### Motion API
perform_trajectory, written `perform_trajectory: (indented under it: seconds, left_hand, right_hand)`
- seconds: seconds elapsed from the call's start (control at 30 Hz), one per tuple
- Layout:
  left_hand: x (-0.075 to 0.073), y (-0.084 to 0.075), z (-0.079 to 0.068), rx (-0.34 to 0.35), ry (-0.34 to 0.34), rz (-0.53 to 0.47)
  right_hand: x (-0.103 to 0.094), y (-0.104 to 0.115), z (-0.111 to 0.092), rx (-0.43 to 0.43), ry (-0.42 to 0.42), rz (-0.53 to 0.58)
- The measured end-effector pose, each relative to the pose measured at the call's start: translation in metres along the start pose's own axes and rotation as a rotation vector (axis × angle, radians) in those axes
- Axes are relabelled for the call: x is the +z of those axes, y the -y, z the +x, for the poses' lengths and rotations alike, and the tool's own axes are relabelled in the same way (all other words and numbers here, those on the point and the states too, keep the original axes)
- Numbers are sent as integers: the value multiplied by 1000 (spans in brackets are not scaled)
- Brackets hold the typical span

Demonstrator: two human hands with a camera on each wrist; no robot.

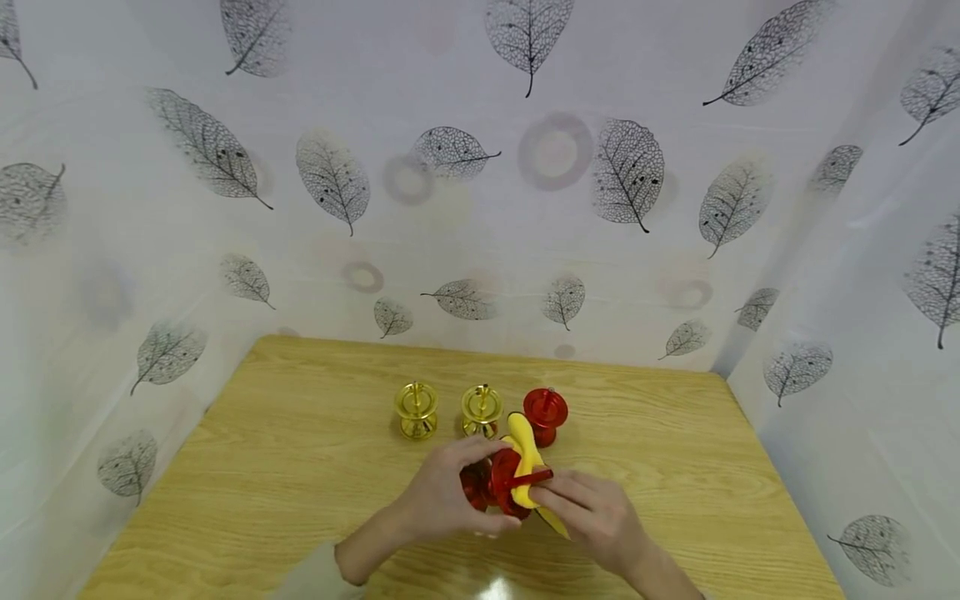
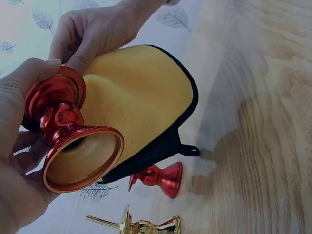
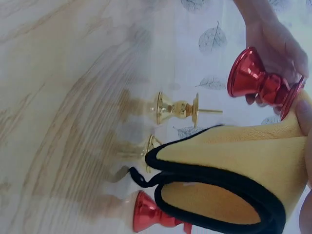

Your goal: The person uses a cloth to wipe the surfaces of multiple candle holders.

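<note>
My left hand (image 1: 438,492) grips a shiny red candle holder (image 2: 62,119) by its dish, with fingers and thumb around the rim. The holder is tipped over, so its hollow base shows in the left wrist view and its spike (image 1: 536,477) points toward my right hand. In my right hand (image 1: 600,517) is a folded yellow cloth (image 2: 141,92) with dark edging and a small loop. I pinch the cloth close to the spike, and it lies against the red dish. Part of my right fingers is hidden behind the cloth in the right wrist view.
Behind my hands two gold candle holders (image 1: 417,412) and another red candle holder (image 1: 545,412) stand upright in a row on the wooden table (image 1: 315,450). A pale leaf-patterned sheet (image 1: 465,233) rises behind the table and along its sides.
</note>
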State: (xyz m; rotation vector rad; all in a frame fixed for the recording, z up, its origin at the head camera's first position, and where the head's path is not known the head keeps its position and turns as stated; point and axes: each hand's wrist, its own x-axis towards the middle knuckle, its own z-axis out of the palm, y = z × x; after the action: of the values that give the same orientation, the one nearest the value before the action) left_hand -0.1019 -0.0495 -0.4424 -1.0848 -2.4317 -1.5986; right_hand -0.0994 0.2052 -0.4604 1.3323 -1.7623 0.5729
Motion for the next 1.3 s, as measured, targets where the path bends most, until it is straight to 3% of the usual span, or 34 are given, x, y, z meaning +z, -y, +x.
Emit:
perform_trajectory:
  seconds: [0.13,0.27,0.4,0.63,0.77,0.87,0.97,1.13,1.3]
  left_hand:
    - [0,1,0,31,6,0]
    - [0,1,1,71,3,32]
    - [2,0,1,124,-2,124]
    - [6,-1,2,223,-42,359]
    - [8,-2,3,266,-47,433]
    - [8,-4,4,281,-44,469]
    - [9,-5,4,282,-38,495]
    - [9,-5,4,258,-15,485]
    - [7,-5,3,211,24,408]
  right_hand:
    - [3,-6,-8,97,-88,156]
    - [1,-6,-15,300,-147,369]
    - [-8,-3,-12,486,-159,519]
    - [-30,-2,3,750,-31,728]
    - [-38,-5,11,826,54,892]
    - [-38,-4,18,818,112,921]
    - [-34,0,26,750,184,816]
    - [-24,9,33,539,248,492]
    - [-22,8,33,282,258,337]
